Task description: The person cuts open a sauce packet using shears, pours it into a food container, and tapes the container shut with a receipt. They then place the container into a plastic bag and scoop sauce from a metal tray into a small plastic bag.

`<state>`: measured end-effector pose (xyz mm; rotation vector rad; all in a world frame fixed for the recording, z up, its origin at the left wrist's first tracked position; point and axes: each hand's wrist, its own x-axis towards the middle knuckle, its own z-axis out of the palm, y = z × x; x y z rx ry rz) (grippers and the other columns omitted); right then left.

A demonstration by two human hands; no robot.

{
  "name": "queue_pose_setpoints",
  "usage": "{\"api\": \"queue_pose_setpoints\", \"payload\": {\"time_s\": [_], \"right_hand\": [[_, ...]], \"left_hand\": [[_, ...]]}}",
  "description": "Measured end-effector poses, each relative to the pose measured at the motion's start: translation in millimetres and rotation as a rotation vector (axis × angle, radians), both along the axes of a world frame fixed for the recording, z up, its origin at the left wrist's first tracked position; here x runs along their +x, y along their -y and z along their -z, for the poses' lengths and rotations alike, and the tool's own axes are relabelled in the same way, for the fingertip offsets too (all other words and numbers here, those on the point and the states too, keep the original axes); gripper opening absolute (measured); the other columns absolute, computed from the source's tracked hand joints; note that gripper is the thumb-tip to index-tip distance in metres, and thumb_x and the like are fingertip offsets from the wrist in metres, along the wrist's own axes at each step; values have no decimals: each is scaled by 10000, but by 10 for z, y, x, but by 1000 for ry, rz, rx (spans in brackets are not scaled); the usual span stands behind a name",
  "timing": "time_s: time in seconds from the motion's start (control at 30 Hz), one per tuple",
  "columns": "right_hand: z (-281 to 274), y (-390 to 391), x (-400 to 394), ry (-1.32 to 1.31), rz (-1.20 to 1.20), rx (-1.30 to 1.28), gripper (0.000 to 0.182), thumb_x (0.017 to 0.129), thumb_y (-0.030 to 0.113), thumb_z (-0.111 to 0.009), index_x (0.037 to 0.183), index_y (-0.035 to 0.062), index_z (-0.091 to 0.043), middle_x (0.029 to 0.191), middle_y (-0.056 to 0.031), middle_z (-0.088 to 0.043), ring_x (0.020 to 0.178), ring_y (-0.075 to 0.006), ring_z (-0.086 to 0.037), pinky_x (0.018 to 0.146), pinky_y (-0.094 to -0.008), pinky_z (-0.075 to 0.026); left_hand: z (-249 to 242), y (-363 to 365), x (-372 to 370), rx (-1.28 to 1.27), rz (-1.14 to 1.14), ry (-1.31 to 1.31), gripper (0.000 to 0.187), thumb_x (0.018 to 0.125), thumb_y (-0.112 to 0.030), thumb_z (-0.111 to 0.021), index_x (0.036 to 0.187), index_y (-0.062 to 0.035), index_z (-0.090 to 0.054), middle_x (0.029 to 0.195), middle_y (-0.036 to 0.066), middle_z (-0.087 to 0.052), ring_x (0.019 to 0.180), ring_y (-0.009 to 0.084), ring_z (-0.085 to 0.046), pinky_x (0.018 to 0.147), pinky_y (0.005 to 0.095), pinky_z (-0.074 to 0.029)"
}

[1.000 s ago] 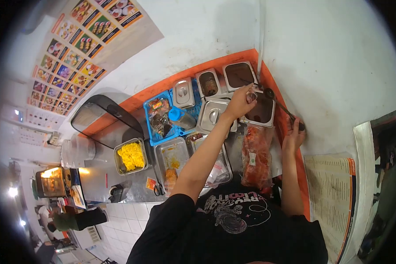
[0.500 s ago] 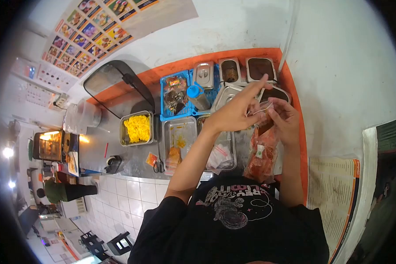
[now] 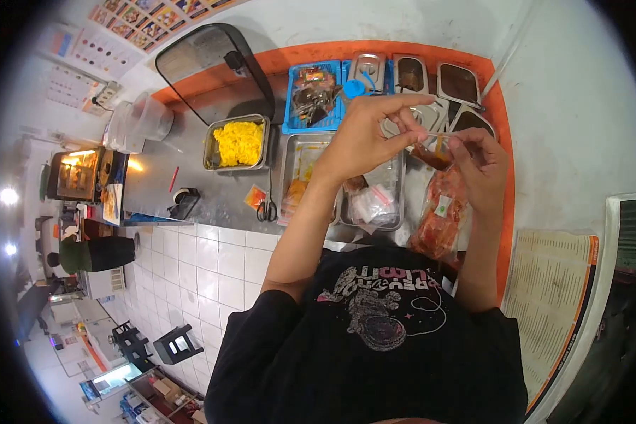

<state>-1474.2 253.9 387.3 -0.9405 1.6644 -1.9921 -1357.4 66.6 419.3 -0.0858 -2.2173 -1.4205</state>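
A small clear bag of brown-orange sauce [image 3: 434, 157] hangs between my hands, its top edge pinched at both ends. My left hand [image 3: 378, 134] grips the left end with thumb and finger, while its index finger points out to the right. At the right end, my right hand [image 3: 480, 159] has its thumb and fingertips closed on the bag. Below lies a large clear pack of reddish food [image 3: 439, 215] with a small label. Left of that pack, a metal tray [image 3: 401, 205] holds small clear plastic bags [image 3: 373, 205].
Yellow shredded food [image 3: 239, 143] fills a metal tray on the left. Scissors [image 3: 266, 210] and an orange packet [image 3: 254, 196] lie beside another tray. Blue baskets [image 3: 287, 106] and metal containers [image 3: 459, 83] line the wall. A person [image 3: 95, 254] stands far left.
The view has shifted, so the counter items sit higher and further right. My hands have drawn slightly apart, and the sauce bag now hangs more visibly between them.
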Motion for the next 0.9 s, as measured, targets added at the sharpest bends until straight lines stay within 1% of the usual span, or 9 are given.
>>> {"api": "queue_pose_setpoints", "payload": {"time_s": [0.07,0.13,0.2,0.3,0.37,0.5,0.6,0.73,0.9], "right_hand": [[-13,37,110,-132,9,46,94,935,89,-660,960,3,-631,865,4,-605,781,-40,-528,723,-194,-444],[-28,50,236,-136,1,85,102,932,92,-664,961,3,-624,864,2,-599,795,-42,-522,731,-194,-438],[-32,119,358,-139,-34,114,110,928,94,-668,962,4,-617,863,1,-592,809,-44,-517,739,-194,-431],[-67,267,576,-247,-97,112,143,924,108,-673,953,-8,-596,883,-13,-585,855,-73,-518,784,-211,-421],[-24,322,698,-337,-65,228,149,941,119,-649,965,-14,-588,889,-23,-582,851,-86,-519,789,-219,-427],[60,464,1045,-311,-141,222,119,956,91,-609,952,-11,-546,882,-30,-555,850,-103,-518,799,-231,-425],[134,625,1293,-408,-224,134,107,958,71,-596,934,-7,-526,875,-36,-536,847,-112,-517,794,-240,-424],[150,752,1595,-493,-351,265,81,954,43,-576,919,3,-516,887,-53,-526,822,-129,-505,761,-247,-420],[399,759,1863,-389,-352,325,111,895,33,-660,880,3,-555,861,-42,-571,810,-117,-536,752,-236,-436]], "left_hand": [[-14,-6,121,-15,-30,-11,459,790,36,-728,1237,5,-630,841,48,-716,755,74,-635,718,236,-503],[-1,-29,236,53,-41,-96,429,798,1,-732,1218,-3,-644,821,42,-715,730,78,-633,706,242,-506],[-14,10,399,15,-70,-40,384,805,-39,-740,1180,-7,-662,836,48,-717,729,87,-636,689,242,-507],[14,26,630,62,-93,-16,318,789,-75,-744,1084,17,-670,879,161,-710,816,257,-704,721,331,-542],[144,87,755,79,-92,-98,345,794,-35,-739,1133,-35,-679,846,85,-709,789,136,-681,726,294,-554],[225,177,1172,83,-116,-140,372,741,-43,-751,1105,-16,-681,878,131,-704,807,211,-705,738,321,-556],[188,260,1587,39,-167,-116,321,721,-58,-757,1032,-7,-694,853,138,-707,791,222,-706,731,323,-546],[291,427,2063,51,-195,-74,260,717,-65,-760,960,-2,-696,817,132,-712,771,222,-707,720,322,-537],[574,551,2441,31,-152,117,230,739,-85,-773,943,-9,-701,816,103,-722,768,194,-709,727,311,-541]]}}
